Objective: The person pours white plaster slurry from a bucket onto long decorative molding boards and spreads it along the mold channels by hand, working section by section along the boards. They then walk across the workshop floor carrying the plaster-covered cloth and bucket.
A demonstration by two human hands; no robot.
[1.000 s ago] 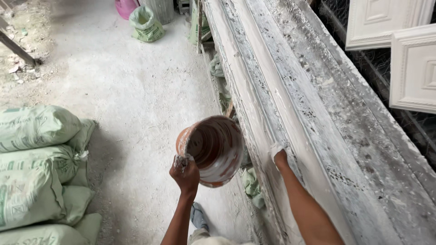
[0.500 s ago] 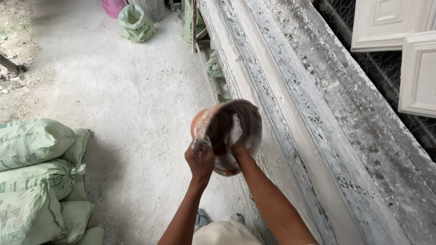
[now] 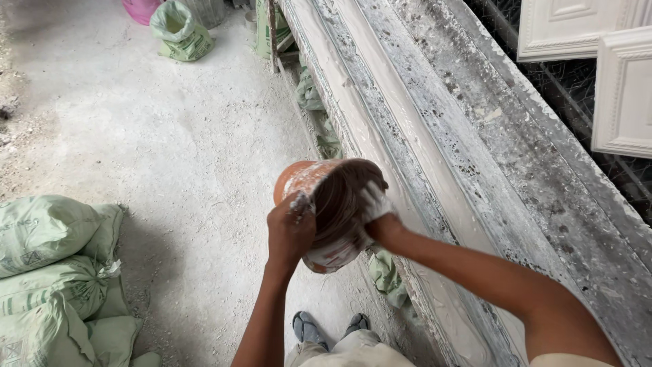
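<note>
My left hand (image 3: 291, 231) grips the rim of a brown, plaster-smeared bowl (image 3: 319, 185), holding it tilted at waist height beside a long bench. My right hand (image 3: 373, 207), coated in white plaster, reaches inside the bowl; its fingers are partly hidden by the bowl's wall. The long moulding bench (image 3: 475, 177) runs along the right, grey and spattered, with a wet white strip of plaster (image 3: 401, 129) lying in its channel.
Green sacks (image 3: 54, 272) are stacked on the floor at the left. A green bag (image 3: 178, 30) and a pink bucket (image 3: 141, 9) stand at the far end. White cast panels (image 3: 611, 68) lean at the right. Green rags (image 3: 387, 275) hang under the bench. My feet (image 3: 333, 326) are below.
My right hand left the bench's edge and went into the bowl. The left hand raised and tilted the bowl closer to the bench.
</note>
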